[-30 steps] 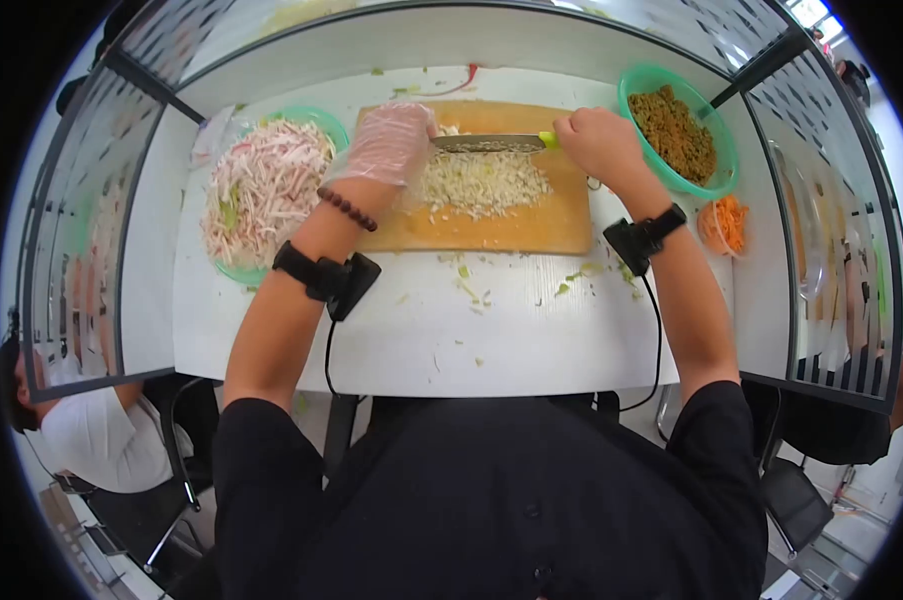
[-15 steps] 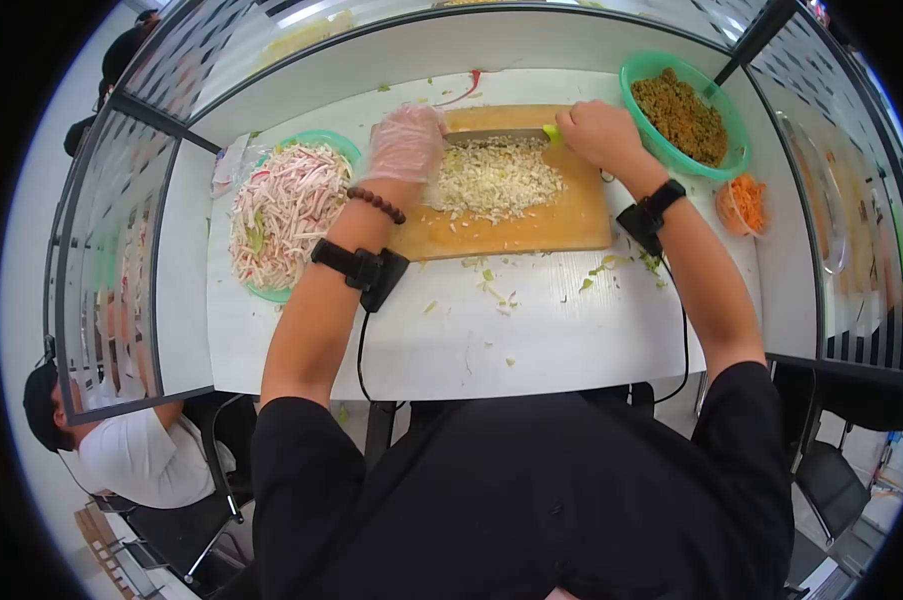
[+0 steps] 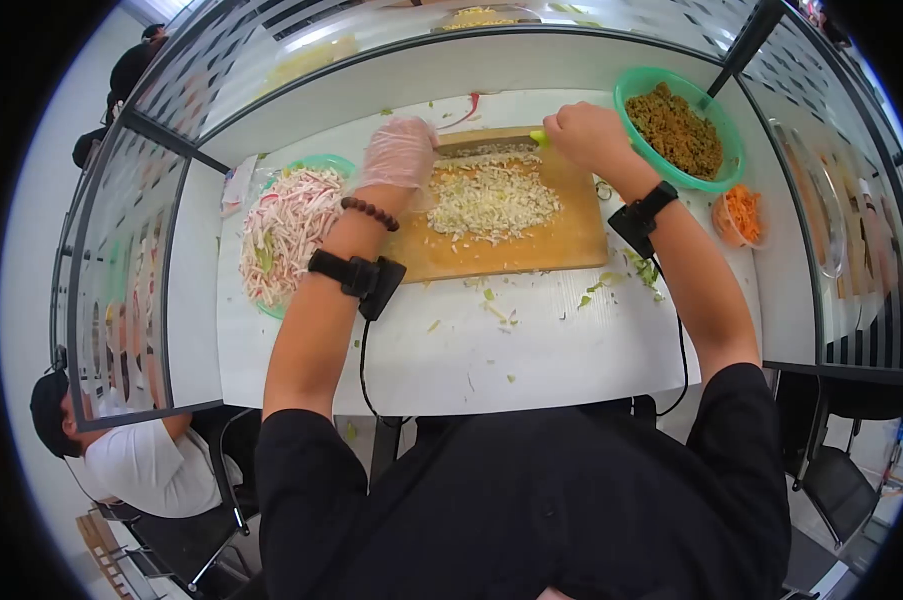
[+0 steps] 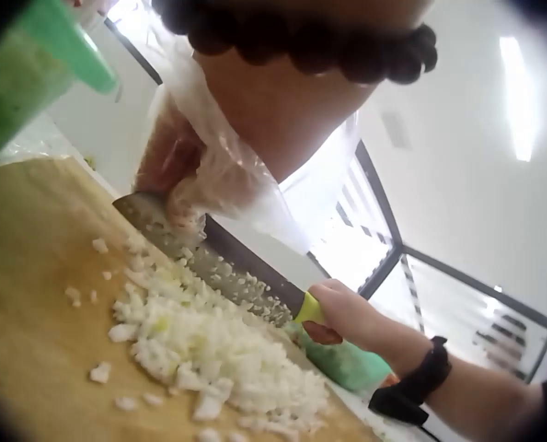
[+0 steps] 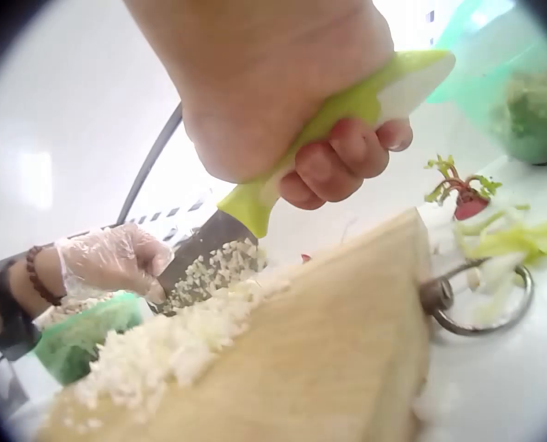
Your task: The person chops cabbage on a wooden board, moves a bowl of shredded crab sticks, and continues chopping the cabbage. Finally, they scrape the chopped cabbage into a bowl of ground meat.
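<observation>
On a wooden cutting board (image 3: 516,262) lies a spread pile of finely chopped white vegetable (image 3: 491,205). A broad kitchen knife (image 3: 486,147) is held crosswise over the board's far side, many white bits clinging to its blade. My right hand (image 3: 589,138) grips the green-and-white handle (image 5: 347,115), fingers curled round it. At the other end, my left hand (image 3: 396,155), in a clear plastic glove, pinches the blade near its tip, as the right wrist view shows. The pile sits on the near side of the blade.
Left of the board stands a green bowl (image 3: 333,163) heaped with pinkish-white shreds. A green bowl (image 3: 731,165) of brown-green mixture and a small tub of orange shreds (image 3: 739,215) stand at the right. White partitions surround the table (image 3: 421,370); green scraps (image 3: 591,292) lie near the board.
Both hands have moved the knife away from me, toward the board's far edge, leaving the pile nearer to me. The head view has also shifted a little.
</observation>
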The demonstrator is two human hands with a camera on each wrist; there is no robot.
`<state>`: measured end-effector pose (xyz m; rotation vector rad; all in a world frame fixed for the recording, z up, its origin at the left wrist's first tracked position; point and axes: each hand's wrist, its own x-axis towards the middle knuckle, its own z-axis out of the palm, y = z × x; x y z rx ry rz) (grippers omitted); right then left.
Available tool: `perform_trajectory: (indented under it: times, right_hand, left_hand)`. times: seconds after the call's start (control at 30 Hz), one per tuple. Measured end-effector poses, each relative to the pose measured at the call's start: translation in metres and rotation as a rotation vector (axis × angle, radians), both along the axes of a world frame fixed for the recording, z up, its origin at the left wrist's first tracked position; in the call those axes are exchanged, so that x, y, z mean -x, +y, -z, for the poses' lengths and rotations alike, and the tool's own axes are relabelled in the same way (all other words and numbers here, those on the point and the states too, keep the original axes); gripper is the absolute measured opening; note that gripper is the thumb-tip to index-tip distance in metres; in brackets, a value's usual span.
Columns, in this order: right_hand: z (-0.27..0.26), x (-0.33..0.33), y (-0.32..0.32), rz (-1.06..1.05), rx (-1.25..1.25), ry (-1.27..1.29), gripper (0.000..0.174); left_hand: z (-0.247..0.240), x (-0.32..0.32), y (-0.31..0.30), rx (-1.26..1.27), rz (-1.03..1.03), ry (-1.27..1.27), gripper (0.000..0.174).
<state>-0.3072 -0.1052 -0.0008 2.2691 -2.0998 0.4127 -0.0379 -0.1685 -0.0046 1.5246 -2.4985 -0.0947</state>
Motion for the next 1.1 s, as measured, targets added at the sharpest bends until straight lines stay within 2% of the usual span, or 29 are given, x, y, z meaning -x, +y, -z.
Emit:
perform_trajectory:
  times: [0.07, 0.13, 0.23, 0.33, 0.43, 0.53, 0.63, 0.73, 0.8, 0.83, 0.9, 1.0, 1.03, 1.1]
  right_hand:
    - [0.012, -0.002, 0.005, 0.005, -0.037, 0.010, 0.046]
    - [0.004, 0.000, -0.008, 0.013, -0.015, 0.022, 0.046]
    - [0.004, 0.002, -0.015, 0.010, 0.007, 0.017, 0.044]
    - [0.010, 0.004, -0.019, -0.021, 0.017, 0.037, 0.043]
    - [0.008, 0.002, -0.020, -0.013, -0.008, 0.038, 0.042]
    - [0.004, 0.001, -0.017, -0.037, -0.046, 0.045, 0.041]
    - [-0.005, 0.002, -0.022, 0.009, -0.023, 0.036, 0.042]
    - [-0.006, -0.001, -0.029, -0.019, 0.005, 0.040, 0.043]
    - [0.001, -0.002, -0.025, -0.113, 0.044, 0.117, 0.045]
    - [0.011, -0.003, -0.032, 0.014, -0.037, 0.002, 0.047]
    - [0.017, 0.001, -0.027, 0.007, -0.073, 0.029, 0.047]
    - [0.022, 0.003, -0.011, -0.021, -0.106, 0.021, 0.048]
    - [0.016, 0.002, -0.003, -0.016, -0.103, 0.022, 0.048]
    - [-0.002, 0.000, 0.010, -0.018, -0.078, 0.032, 0.047]
  left_hand:
    - [0.013, -0.002, 0.004, -0.003, -0.016, -0.021, 0.013]
    - [-0.001, 0.000, -0.003, -0.061, -0.030, 0.015, 0.012]
    - [0.002, 0.001, -0.009, 0.068, -0.042, 0.026, 0.013]
    - [0.005, 0.006, -0.004, -0.014, -0.120, -0.049, 0.013]
    - [-0.004, 0.001, -0.008, 0.054, 0.000, 0.002, 0.013]
    - [0.002, 0.005, -0.013, -0.016, -0.084, -0.064, 0.013]
    - [-0.019, 0.002, -0.019, 0.049, -0.020, 0.107, 0.012]
    - [-0.013, 0.003, -0.033, 0.205, 0.032, 0.103, 0.013]
    - [0.001, 0.011, -0.035, 0.142, -0.055, 0.042, 0.011]
    - [0.006, 0.012, -0.034, 0.136, -0.082, 0.024, 0.011]
    - [0.014, 0.011, -0.035, 0.078, -0.078, -0.077, 0.015]
    - [-0.007, 0.009, 0.001, -0.006, -0.064, -0.152, 0.015]
    - [-0.010, 0.007, 0.004, -0.086, -0.073, -0.126, 0.016]
    - [-0.016, 0.001, 0.012, -0.069, -0.046, 0.014, 0.016]
